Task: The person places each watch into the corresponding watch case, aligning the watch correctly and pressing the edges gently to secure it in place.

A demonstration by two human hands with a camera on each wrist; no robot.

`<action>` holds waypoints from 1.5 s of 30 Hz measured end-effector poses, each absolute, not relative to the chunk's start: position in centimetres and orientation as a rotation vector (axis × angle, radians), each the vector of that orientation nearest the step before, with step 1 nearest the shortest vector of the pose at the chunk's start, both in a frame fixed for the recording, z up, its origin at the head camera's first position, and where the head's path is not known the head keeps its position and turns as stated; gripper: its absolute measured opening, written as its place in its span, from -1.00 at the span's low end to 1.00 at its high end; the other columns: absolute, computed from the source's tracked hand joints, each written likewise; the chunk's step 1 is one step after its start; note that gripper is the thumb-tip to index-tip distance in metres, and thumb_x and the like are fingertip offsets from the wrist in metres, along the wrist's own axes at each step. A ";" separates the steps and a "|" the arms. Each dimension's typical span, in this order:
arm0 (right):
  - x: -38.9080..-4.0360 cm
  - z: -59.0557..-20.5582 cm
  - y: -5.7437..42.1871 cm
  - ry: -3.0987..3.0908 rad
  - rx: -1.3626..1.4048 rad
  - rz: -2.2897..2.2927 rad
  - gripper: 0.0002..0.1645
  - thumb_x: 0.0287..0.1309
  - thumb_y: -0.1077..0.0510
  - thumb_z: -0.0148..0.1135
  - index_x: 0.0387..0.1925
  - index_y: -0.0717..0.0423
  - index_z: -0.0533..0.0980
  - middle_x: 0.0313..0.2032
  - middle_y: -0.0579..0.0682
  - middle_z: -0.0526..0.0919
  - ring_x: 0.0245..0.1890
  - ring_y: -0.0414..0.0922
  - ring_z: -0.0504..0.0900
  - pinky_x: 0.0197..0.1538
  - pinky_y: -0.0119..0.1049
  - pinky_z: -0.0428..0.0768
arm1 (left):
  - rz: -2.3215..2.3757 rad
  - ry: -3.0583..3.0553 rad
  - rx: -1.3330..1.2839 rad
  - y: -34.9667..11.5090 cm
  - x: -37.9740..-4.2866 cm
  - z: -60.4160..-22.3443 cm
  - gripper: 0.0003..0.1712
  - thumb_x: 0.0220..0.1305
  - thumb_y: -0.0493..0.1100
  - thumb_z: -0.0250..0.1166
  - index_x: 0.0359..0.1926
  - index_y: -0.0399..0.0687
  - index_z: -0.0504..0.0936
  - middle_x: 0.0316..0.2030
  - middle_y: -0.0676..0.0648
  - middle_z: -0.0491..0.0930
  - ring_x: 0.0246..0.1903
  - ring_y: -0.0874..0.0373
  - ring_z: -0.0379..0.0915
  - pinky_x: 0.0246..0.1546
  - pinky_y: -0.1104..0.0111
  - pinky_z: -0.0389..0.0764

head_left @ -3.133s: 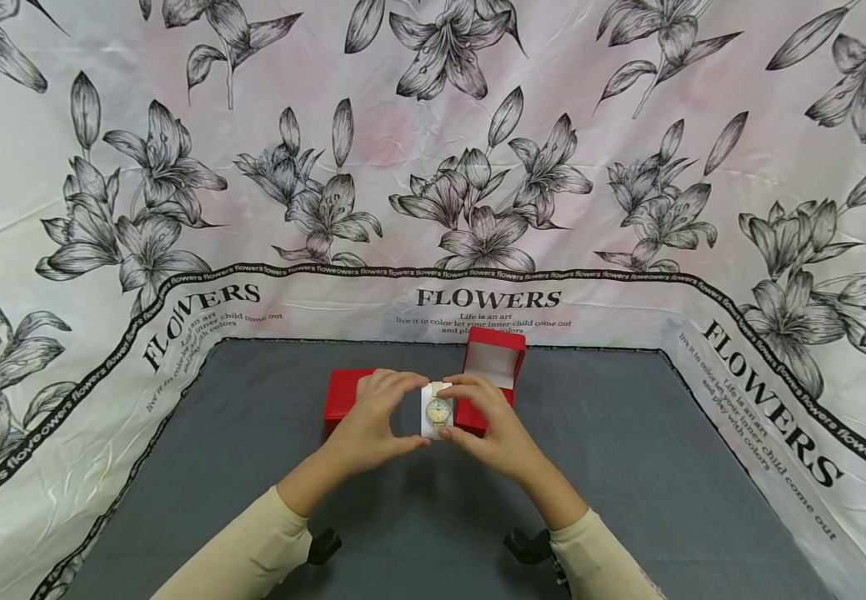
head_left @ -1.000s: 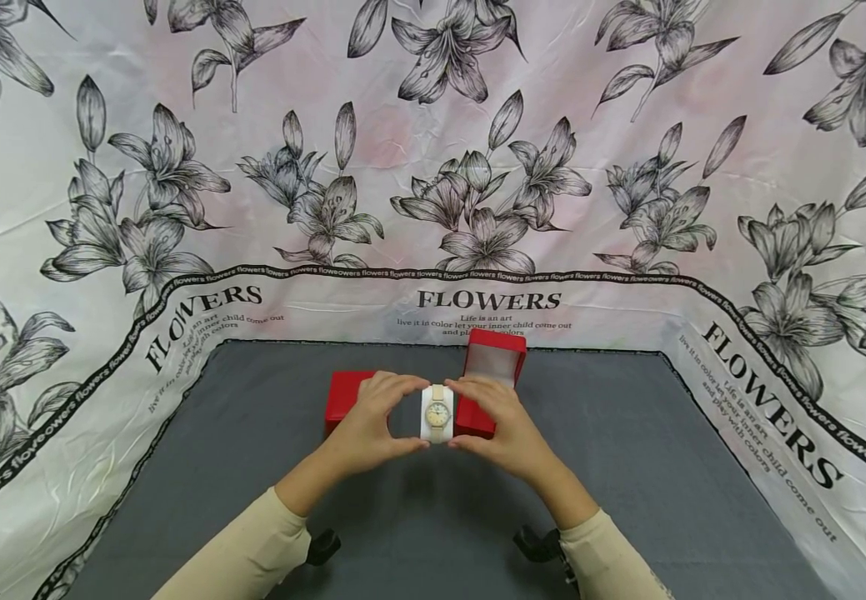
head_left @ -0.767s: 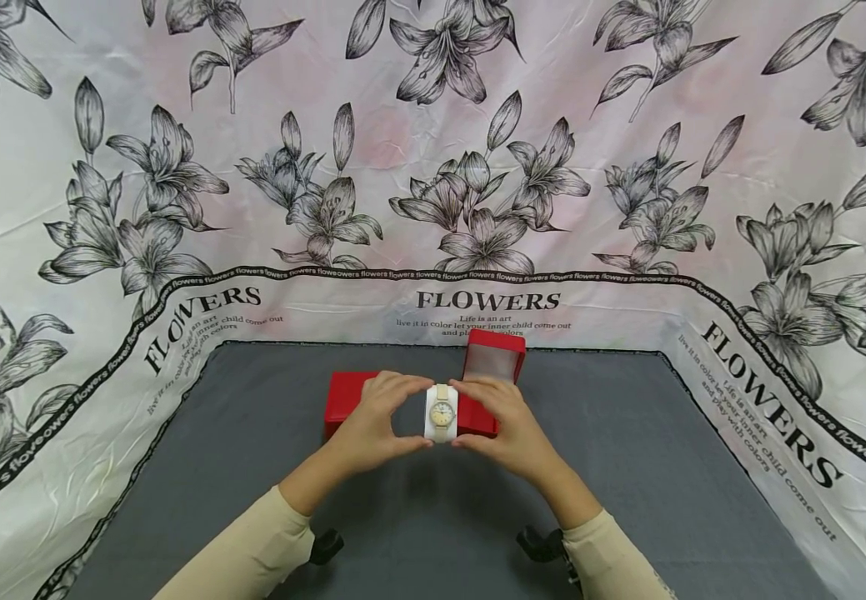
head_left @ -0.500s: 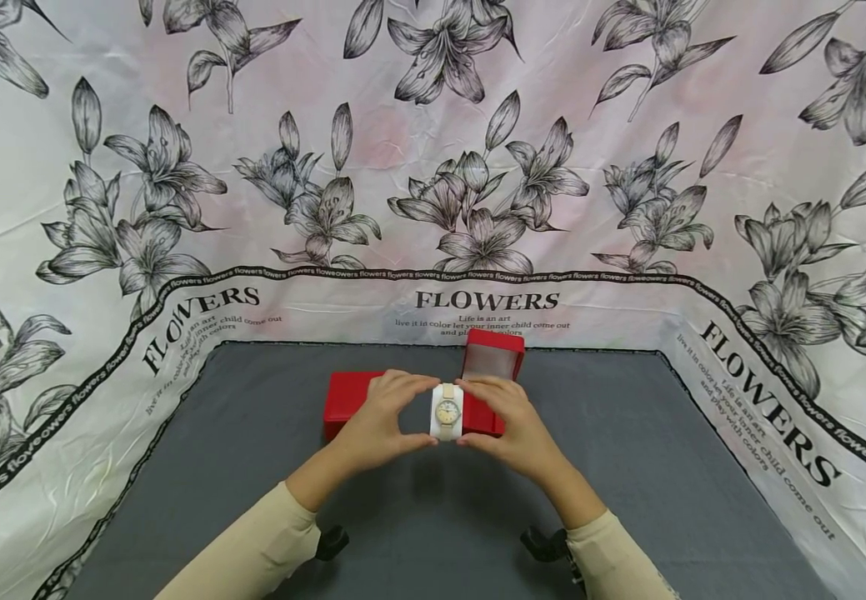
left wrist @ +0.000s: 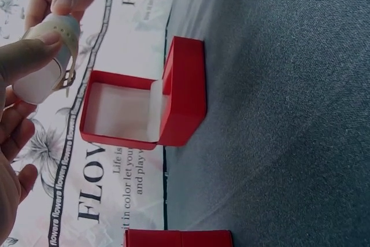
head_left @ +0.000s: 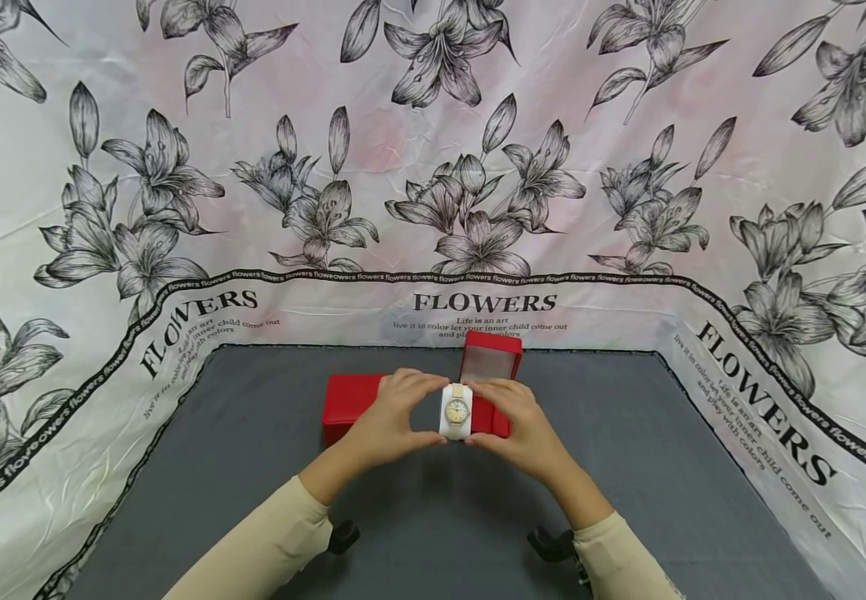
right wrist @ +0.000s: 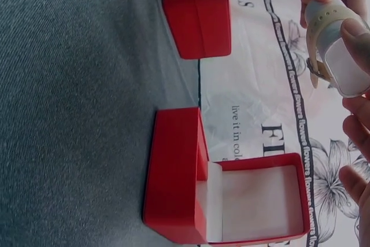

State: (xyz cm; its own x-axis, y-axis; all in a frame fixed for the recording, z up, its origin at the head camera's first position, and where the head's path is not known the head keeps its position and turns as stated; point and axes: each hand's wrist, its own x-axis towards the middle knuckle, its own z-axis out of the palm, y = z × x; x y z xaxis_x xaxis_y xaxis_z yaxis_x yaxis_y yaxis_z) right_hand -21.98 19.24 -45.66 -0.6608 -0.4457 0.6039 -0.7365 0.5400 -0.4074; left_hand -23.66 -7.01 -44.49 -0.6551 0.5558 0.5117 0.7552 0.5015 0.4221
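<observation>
A wristwatch [head_left: 457, 411] with a cream strap and round pale dial is wrapped round a white watch cushion [head_left: 445, 430], its face up toward the head camera. My left hand [head_left: 393, 417] pinches the cushion's left end between fingers and thumb. On the right end my right hand [head_left: 518, 418] does the same. Both wrist views show the strap [left wrist: 70, 37] from its underside, with its holes and a buckle [right wrist: 319, 69]. The cushion is held in the air, overlapping the open red box [head_left: 491, 343] behind it in the head view.
That open box, its lid [left wrist: 121, 110] raised and white inside, stands on the grey cloth [head_left: 628, 467]. To its left is a closed red box [head_left: 350, 400], partly behind my left hand. A flower-printed backdrop [head_left: 478, 302] rises behind them.
Both hands have shifted slightly right with the watch and cushion. My right fingers, earlier over the watch strap, have moved back to the cushion's edge. The boxes stay put.
</observation>
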 end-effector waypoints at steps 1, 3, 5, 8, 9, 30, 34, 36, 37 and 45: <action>-22.1 -45.6 19.4 -2.348 0.960 0.906 -0.03 -0.09 0.06 0.68 0.40 -0.03 0.47 0.21 -0.02 0.63 0.27 -0.01 0.43 0.26 0.21 0.38 | -0.907 -2.444 -1.100 -6.9 -23.8 -44.4 -0.06 -0.07 0.02 0.69 0.36 -0.02 0.52 0.26 0.04 0.55 0.24 0.16 0.32 0.20 0.03 0.32; -22.2 -45.5 19.6 -2.343 0.960 0.900 -0.03 -0.10 0.07 0.68 0.40 -0.03 0.47 0.22 -0.02 0.63 0.26 -0.02 0.43 0.27 0.22 0.36 | -0.894 -2.449 -1.101 -6.6 -24.1 -44.4 -0.06 -0.07 0.02 0.69 0.36 -0.01 0.52 0.27 0.04 0.55 0.24 0.16 0.31 0.19 0.04 0.31; -22.3 -45.5 19.8 -2.340 0.955 0.893 -0.02 -0.11 0.07 0.68 0.40 -0.03 0.47 0.22 -0.03 0.63 0.25 -0.03 0.44 0.28 0.21 0.36 | -0.875 -2.457 -1.097 -6.2 -24.4 -44.4 -0.06 -0.06 0.02 0.69 0.36 0.02 0.51 0.27 0.04 0.55 0.24 0.16 0.32 0.18 0.04 0.31; -22.4 -45.7 20.1 -2.336 0.949 0.888 -0.02 -0.12 0.07 0.69 0.40 0.00 0.47 0.22 -0.02 0.64 0.24 -0.02 0.44 0.28 0.21 0.34 | -0.855 -2.469 -1.090 -5.8 -24.6 -44.6 -0.07 -0.06 0.02 0.68 0.36 0.02 0.52 0.26 0.02 0.56 0.24 0.12 0.33 0.18 0.02 0.31; -22.5 -45.8 20.1 -2.337 0.944 0.878 -0.02 -0.11 0.06 0.69 0.39 0.00 0.47 0.21 -0.02 0.64 0.24 -0.02 0.44 0.28 0.21 0.34 | -0.851 -2.475 -1.086 -5.7 -24.6 -44.6 -0.07 -0.05 0.02 0.68 0.36 0.01 0.52 0.26 0.02 0.56 0.24 0.12 0.33 0.19 0.01 0.31; -24.1 -47.6 22.3 -2.389 0.858 0.852 -0.08 -0.12 0.06 0.70 0.33 0.01 0.52 0.12 0.00 0.68 0.20 0.01 0.46 0.29 0.22 0.28 | -0.762 -2.638 -1.137 -3.4 -26.6 -45.3 -0.09 0.14 0.03 0.58 0.46 -0.01 0.41 0.35 0.00 0.48 0.31 0.08 0.25 0.27 -0.01 0.23; -24.6 -47.6 22.4 -2.433 0.827 0.851 -0.09 -0.10 0.05 0.69 0.34 0.00 0.51 0.12 0.07 0.68 0.21 0.05 0.46 0.32 0.25 0.25 | -0.766 -2.647 -1.116 -3.0 -27.2 -45.3 -0.10 0.12 0.02 0.59 0.45 -0.02 0.42 0.34 -0.01 0.50 0.28 0.07 0.27 0.27 -0.01 0.23; -24.8 -47.7 22.4 -2.462 0.810 0.837 -0.09 -0.10 0.04 0.69 0.34 0.02 0.51 0.11 0.10 0.68 0.21 0.07 0.45 0.34 0.26 0.22 | -0.762 -2.656 -1.112 -2.8 -27.5 -45.5 -0.10 0.12 0.02 0.59 0.44 -0.01 0.43 0.33 -0.01 0.50 0.27 0.07 0.28 0.27 0.00 0.23; -24.8 -47.7 22.5 -2.477 0.801 0.829 -0.10 -0.09 0.03 0.68 0.33 0.02 0.52 0.11 0.11 0.68 0.22 0.07 0.46 0.35 0.26 0.21 | -0.764 -2.661 -1.112 -2.7 -27.7 -45.7 -0.10 0.12 0.01 0.59 0.44 -0.01 0.43 0.33 0.00 0.51 0.28 0.07 0.28 0.27 0.00 0.23; -25.4 -48.2 22.6 -2.552 0.717 0.794 -0.12 -0.07 -0.03 0.67 0.32 0.02 0.53 0.18 0.03 0.64 0.25 0.06 0.44 0.35 0.26 0.26 | -0.772 -2.691 -1.080 -2.1 -28.9 -46.8 -0.11 0.11 0.04 0.59 0.44 0.04 0.44 0.32 0.01 0.52 0.26 0.10 0.29 0.27 0.03 0.24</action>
